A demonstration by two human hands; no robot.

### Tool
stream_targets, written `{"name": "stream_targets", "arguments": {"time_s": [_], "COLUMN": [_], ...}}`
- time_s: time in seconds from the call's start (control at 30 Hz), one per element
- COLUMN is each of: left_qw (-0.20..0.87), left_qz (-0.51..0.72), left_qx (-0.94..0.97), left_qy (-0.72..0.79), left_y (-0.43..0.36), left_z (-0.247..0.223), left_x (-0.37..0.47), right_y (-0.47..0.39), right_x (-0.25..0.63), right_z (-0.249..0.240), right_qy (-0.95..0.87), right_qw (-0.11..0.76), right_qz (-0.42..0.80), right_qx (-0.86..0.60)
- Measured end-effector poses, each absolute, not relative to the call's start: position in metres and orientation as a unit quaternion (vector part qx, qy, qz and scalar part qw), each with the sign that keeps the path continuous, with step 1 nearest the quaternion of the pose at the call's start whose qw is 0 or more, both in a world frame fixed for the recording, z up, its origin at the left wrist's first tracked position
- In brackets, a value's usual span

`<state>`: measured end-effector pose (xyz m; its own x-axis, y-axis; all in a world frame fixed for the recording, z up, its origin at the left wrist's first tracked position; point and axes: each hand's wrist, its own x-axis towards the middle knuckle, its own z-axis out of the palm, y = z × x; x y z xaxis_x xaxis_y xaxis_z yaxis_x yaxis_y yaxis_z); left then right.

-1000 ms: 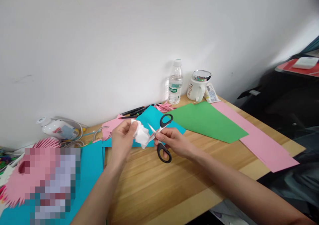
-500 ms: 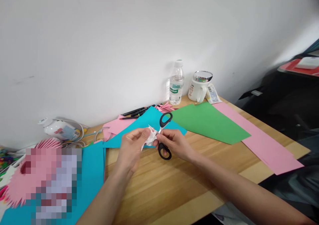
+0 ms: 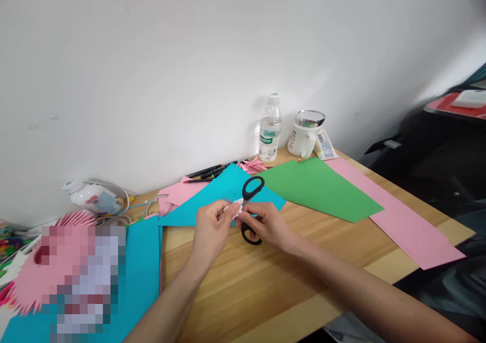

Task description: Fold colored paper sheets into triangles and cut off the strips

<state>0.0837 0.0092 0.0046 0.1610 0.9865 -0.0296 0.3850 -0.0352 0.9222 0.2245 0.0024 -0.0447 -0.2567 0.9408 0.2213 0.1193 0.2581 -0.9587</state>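
Note:
My left hand (image 3: 213, 226) is closed, thumb and fingers pinching a small crumpled white tissue or piece of paper (image 3: 238, 206) against the blades of a pair of scissors. The black-handled scissors (image 3: 252, 187) stand with their two finger loops spread apart, one above my right hand and one below it. Near the pivot, the fingers of my right hand (image 3: 268, 224) are closed on the scissors. Most of the blades are hidden by the white piece and my fingers. A sheet of blue paper (image 3: 224, 186) lies on the table just behind both hands.
On the wooden table (image 3: 243, 287) lie green paper (image 3: 322, 191) and pink paper strips (image 3: 413, 221). Along the wall are a water bottle (image 3: 270, 130), a white mug (image 3: 301, 139), black pens (image 3: 207, 171) and a white bottle lying over (image 3: 94, 199). A fringed pink paper piece (image 3: 64, 267) is at left.
My left hand has moved right, closer to my right hand, and its thumb now presses over the white piece, covering more of it. The scissors remain in my right hand.

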Motion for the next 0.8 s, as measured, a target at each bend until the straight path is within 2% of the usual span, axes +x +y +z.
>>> {"name": "stream_targets", "arguments": {"time_s": [0.07,0.27,0.5,0.67,0.8], "left_qw": [0.416,0.465,0.468,0.498,0.519], "left_qz": [0.372,0.413,0.417,0.429,0.462], "left_qx": [0.624,0.591,0.593,0.559,0.518], "left_qy": [0.547,0.514,0.506,0.505,0.499], "left_y": [0.008,0.012,0.012,0.012,0.012], "left_z": [0.004,-0.002,-0.003,-0.006,-0.010], "left_x": [0.086,0.087,0.084,0.089,0.089], "right_y": [0.001,0.004,0.008,0.008,0.008], "right_x": [0.224,0.229,0.228,0.225,0.224], "right_z": [-0.045,-0.044,-0.041,-0.044,-0.046], "right_qy": [-0.657,-0.668,-0.590,-0.589,-0.567], "right_qw": [0.456,0.454,0.410,0.460,0.486], "right_qz": [0.438,0.426,0.579,0.527,0.535], "right_qx": [-0.410,-0.407,-0.387,-0.404,-0.395]}}
